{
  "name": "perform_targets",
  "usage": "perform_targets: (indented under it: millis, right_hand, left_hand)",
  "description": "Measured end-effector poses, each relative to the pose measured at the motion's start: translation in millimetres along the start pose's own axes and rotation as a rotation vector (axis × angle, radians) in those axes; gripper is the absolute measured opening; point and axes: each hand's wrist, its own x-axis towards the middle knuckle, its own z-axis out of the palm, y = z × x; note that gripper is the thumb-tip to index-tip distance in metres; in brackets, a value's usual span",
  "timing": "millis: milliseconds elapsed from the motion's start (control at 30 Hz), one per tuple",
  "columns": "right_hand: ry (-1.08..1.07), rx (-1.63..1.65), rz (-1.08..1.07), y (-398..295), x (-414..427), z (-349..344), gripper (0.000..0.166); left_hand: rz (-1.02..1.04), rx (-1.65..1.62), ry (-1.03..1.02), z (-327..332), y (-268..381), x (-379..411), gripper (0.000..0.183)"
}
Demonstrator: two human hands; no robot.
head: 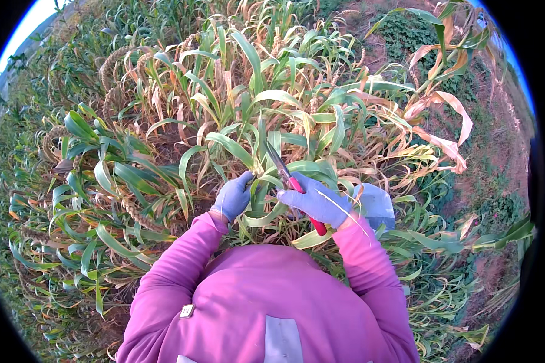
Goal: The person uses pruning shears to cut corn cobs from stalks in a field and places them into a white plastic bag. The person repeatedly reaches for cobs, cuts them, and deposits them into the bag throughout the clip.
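My left hand (234, 197), in a light purple knit glove, is closed around a green leafy stalk (255, 168) in front of my body. My right hand (317, 200), gloved alike, holds a pair of shears with red handles (318, 225). Their metal blades (276, 158) point up and to the left, beside the long leaves of that stalk. A thin pale strand (334, 202) lies across the back of the right glove. Leaves partly cover the fingertips of my left hand.
Dense plants with drooping seed heads (138, 215) surround me. Dry, curled leaves (449, 106) hang from a tall stalk at right. A pale plastic-looking sheet (376, 205) shows beside my right wrist. Reddish soil (495, 136) with low green weeds runs along the right.
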Motion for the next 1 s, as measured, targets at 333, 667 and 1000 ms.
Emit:
perform_targets:
  millis: [333, 667, 1000]
  right_hand:
    - [-0.224, -0.07, 0.195, 72, 59, 4, 0.056]
    - [-0.29, 0.295, 0.078, 67, 11, -8, 0.046]
    - [0.14, 0.567, -0.437, -10, -93, -126, 0.066]
  left_hand:
    - [0.134, 0.198, 0.051, -12, 14, -12, 0.016]
    - [-0.135, -0.101, 0.148, -45, 1, -45, 0.014]
    - [0.153, -0.652, 0.268, -110, 212, 60, 0.014]
